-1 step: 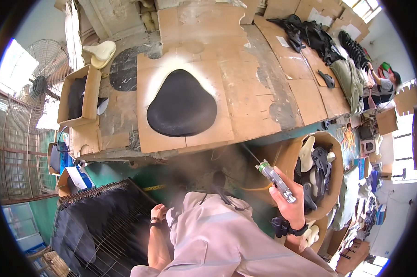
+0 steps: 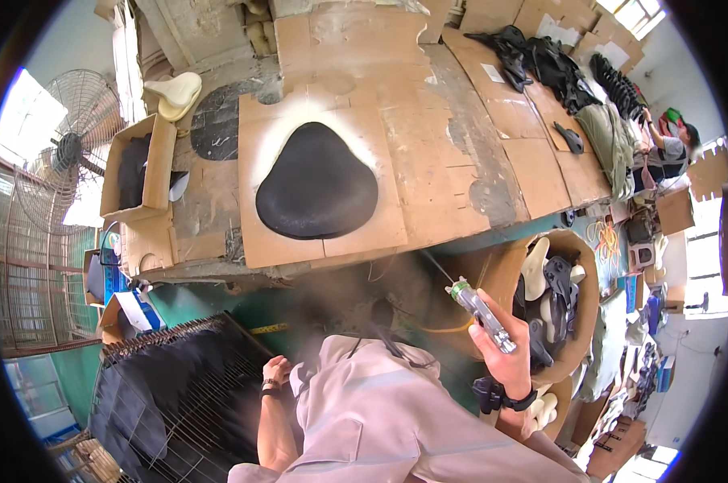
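Note:
My right hand (image 2: 505, 342) is closed around a metal spray gun (image 2: 481, 314) with a green ring, and a thin rod or hose runs from its front toward the table edge. A black rounded-triangle piece, like a saddle cover (image 2: 317, 183), lies flat on a cardboard sheet (image 2: 259, 249), a whitish haze marking the board around its top. My left hand (image 2: 276, 370) hangs low beside the wire rack, apart from the black piece. Its fingers look curled; what they hold, if anything, is hidden.
Dark sheets lie on a wire rack (image 2: 243, 342) at lower left. A box of saddles (image 2: 585, 298) stands right, below the table edge. Back left are a cardboard box (image 2: 161, 173), pale saddles (image 2: 179, 90) and a fan (image 2: 70, 149). Another person (image 2: 672, 153) works far right.

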`<state>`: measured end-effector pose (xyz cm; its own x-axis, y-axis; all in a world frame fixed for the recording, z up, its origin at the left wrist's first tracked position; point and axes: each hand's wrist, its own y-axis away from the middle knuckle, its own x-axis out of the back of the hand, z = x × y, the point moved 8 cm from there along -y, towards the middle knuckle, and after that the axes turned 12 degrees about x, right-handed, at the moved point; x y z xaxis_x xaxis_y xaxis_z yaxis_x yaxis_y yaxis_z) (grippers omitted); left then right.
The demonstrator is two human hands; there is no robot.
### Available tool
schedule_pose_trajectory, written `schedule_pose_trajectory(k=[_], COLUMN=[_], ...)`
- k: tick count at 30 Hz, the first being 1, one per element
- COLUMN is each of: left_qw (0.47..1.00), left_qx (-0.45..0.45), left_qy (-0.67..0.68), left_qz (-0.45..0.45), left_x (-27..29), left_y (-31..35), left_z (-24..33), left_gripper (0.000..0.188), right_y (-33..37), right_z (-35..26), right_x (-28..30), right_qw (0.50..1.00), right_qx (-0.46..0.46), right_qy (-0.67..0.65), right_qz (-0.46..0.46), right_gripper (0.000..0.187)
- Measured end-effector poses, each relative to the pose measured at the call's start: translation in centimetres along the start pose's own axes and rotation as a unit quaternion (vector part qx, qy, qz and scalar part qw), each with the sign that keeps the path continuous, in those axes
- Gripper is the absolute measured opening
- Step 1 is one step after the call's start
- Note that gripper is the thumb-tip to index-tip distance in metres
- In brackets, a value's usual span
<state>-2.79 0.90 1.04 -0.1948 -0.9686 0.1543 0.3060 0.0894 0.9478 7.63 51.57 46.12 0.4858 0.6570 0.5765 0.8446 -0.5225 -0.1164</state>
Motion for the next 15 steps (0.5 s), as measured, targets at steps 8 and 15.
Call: schedule_pose_trajectory(k=[8,15], left_qw=[0.999,0.993], left_qx=[-0.04,-0.059], left_qy=[0.011,-0.086], left_qz=[-0.008,0.054], left_x=[0.6,3.3], left_y=[-2.6,-7.7], left_z=[-1.3,-6.3], left_gripper=[0.039,0.041], right_y=[-3.6,-5.3], right_z=[-2.4,-5.0], right_x=[-1.9,-3.8], right_qw=[0.995,0.987], right_qx=[0.08,0.147], right_qy=[-0.034,-0.047], right_qz=[0.044,-0.05], right_gripper=[0.045,0.051])
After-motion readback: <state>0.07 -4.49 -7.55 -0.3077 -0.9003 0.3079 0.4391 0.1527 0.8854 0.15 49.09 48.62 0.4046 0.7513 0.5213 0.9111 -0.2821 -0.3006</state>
